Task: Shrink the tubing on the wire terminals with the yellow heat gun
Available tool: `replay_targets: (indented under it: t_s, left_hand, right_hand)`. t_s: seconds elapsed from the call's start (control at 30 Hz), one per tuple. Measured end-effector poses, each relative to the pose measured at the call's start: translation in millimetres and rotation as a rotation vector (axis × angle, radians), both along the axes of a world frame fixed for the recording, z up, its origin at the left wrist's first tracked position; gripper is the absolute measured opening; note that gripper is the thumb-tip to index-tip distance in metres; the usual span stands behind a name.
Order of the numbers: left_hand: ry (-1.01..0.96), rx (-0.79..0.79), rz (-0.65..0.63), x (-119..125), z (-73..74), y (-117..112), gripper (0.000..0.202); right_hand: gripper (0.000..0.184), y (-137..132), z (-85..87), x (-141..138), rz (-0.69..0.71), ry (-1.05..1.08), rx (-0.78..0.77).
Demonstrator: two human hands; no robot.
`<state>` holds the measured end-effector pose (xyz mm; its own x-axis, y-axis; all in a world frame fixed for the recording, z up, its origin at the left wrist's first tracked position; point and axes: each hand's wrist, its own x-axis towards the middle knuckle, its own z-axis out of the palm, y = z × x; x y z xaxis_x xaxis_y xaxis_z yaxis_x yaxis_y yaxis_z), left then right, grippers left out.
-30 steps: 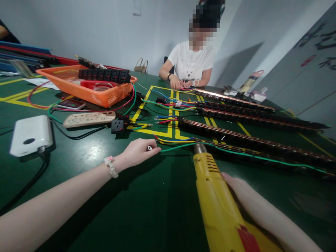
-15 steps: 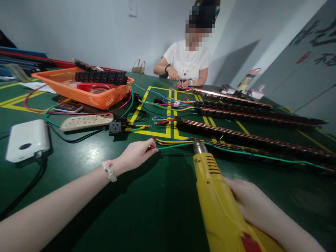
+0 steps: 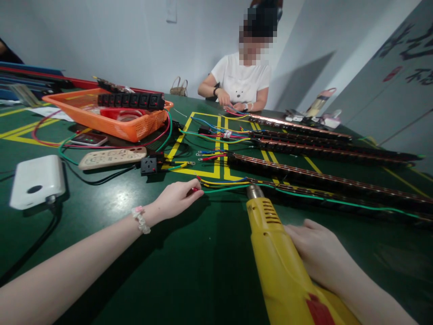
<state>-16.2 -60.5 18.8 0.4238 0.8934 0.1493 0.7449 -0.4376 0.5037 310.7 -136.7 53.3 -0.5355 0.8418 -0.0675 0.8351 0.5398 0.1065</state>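
My left hand (image 3: 181, 198) pinches the end of a green wire (image 3: 223, 188), with a bit of red showing at the fingertips. Yellow and red wires (image 3: 219, 182) lie just beyond that hand. My right hand (image 3: 316, 246) is wrapped around a yellow heat gun (image 3: 279, 257); its grip is partly hidden behind the body. The metal nozzle (image 3: 254, 191) points away from me at the green wire, close to where the wires meet the nearest long dark strip (image 3: 324, 197). Whether the nozzle touches the wire I cannot tell.
More long strips (image 3: 304, 169) with wire ends lie behind on the green table (image 3: 189, 271). To the left are an orange basket (image 3: 135, 131), a beige phone case (image 3: 111, 158), a black socket (image 3: 149, 165) and a white power bank (image 3: 37, 183). Across the table a person (image 3: 240, 81) handles wires.
The heat gun's nozzle has shifted slightly left along the wire, and my right hand with it. My left hand stays almost still. The co-worker's hands have moved a little.
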Motion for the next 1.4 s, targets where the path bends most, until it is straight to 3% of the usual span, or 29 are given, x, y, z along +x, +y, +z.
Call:
replay_targets:
  t_s: [0.2,0.57,0.9,1.2,1.4]
  left_hand:
    - [-0.045,-0.049,-0.001,-0.4,0.6,3.2,0.041]
    - [-0.061,-0.085,0.045,0.1,-1.3,3.2,0.04]
    - [-0.055,-0.085,0.049,2.1,0.4,2.3,0.039]
    - [-0.161,-0.062,0.057,1.1,-3.1,5.8,0.038]
    - [-0.154,-0.047,0.104,0.2,-3.3,5.6,0.042]
  right_hand:
    - [0.018,2.0,4.4,-6.6,0.004,-0.031,0.022]
    - [0.022,7.1,1.7,-10.8,0.013,0.0,0.064]
    - [0.022,5.7,7.7,-14.1,-0.014,-0.021,0.007]
    - [0.024,1.4,-6.7,-10.6,0.029,0.06,0.077]
    - [0.016,-7.4,-13.0,-29.5,0.064,0.149,0.05]
